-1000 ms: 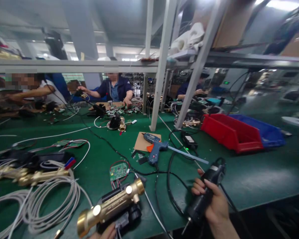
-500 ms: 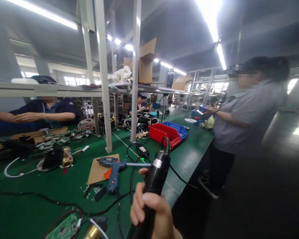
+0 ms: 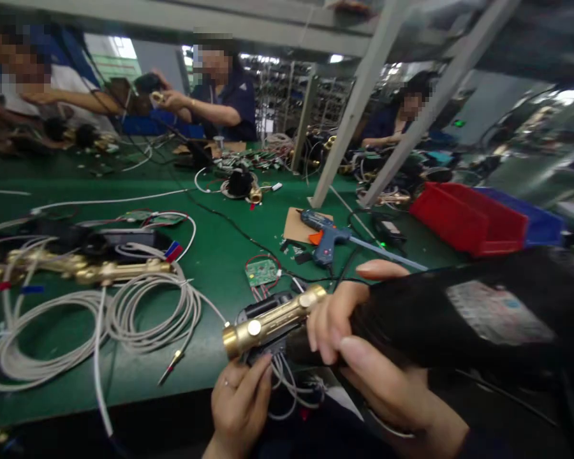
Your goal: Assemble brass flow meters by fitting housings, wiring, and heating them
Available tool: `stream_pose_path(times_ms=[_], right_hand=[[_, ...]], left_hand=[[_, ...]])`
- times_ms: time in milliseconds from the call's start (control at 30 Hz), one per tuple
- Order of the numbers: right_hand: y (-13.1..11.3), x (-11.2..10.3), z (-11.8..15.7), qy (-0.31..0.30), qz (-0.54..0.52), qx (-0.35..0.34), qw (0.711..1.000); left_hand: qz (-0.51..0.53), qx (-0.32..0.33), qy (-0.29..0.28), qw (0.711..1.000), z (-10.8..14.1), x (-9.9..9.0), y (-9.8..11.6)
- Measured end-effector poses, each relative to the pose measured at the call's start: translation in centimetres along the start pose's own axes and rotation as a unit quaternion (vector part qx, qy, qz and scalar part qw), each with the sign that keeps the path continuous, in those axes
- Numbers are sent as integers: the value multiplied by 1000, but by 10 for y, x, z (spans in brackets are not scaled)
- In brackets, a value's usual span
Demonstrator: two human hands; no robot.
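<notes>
My right hand (image 3: 344, 331) is wrapped round a thick black corded power tool (image 3: 421, 312) with a silver label. The tool's narrower front end points left, close to a brass pipe fitting (image 3: 277, 319) with a black housing and grey wires (image 3: 287, 379) hanging below. From below, my left hand (image 3: 242, 395) pinches the lower edge of this fitting with thumb and forefinger; the exact contact is partly hidden. A green circuit board (image 3: 262, 273) on red wires lies just behind the fitting.
A blue glue gun (image 3: 328, 239) rests by a cardboard piece (image 3: 293, 226). Coiled grey cables (image 3: 148, 312) and brass fittings (image 3: 124, 271) spread across the left. A red bin (image 3: 469, 220) and a blue bin (image 3: 530, 213) stand right. Metal posts (image 3: 358, 108) rise behind; co-workers sit across the table.
The view has swung left and down. The black power tool has turned from upright to nearly level, pointing left. My left hand and the brass fitting it pinches have come into view.
</notes>
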State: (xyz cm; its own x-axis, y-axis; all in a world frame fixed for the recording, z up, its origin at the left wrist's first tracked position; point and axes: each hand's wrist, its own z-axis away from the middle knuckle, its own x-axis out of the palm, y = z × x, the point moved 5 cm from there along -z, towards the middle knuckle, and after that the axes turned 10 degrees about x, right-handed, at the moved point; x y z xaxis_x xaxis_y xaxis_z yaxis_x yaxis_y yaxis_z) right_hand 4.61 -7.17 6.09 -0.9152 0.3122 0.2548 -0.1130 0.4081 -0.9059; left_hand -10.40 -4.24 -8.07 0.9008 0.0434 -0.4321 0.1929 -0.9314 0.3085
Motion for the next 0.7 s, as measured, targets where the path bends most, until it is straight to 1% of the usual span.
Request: stream_pose_path(times_ms=[100,333,433,700], right_hand=[[-2,9,1,-40,3,8,999],[6,17,-2,-21,27,45,998],[10,19,-5,-29,40,42,998],[15,20,-5,-50,65,46,996]], left_hand=[[-6,-1,8,1000,-4,2,1],[4,0,4,1000,2,2,3],[0,-8,2,1000,3,4,3],[-8,10,7,1000,0,3,4]])
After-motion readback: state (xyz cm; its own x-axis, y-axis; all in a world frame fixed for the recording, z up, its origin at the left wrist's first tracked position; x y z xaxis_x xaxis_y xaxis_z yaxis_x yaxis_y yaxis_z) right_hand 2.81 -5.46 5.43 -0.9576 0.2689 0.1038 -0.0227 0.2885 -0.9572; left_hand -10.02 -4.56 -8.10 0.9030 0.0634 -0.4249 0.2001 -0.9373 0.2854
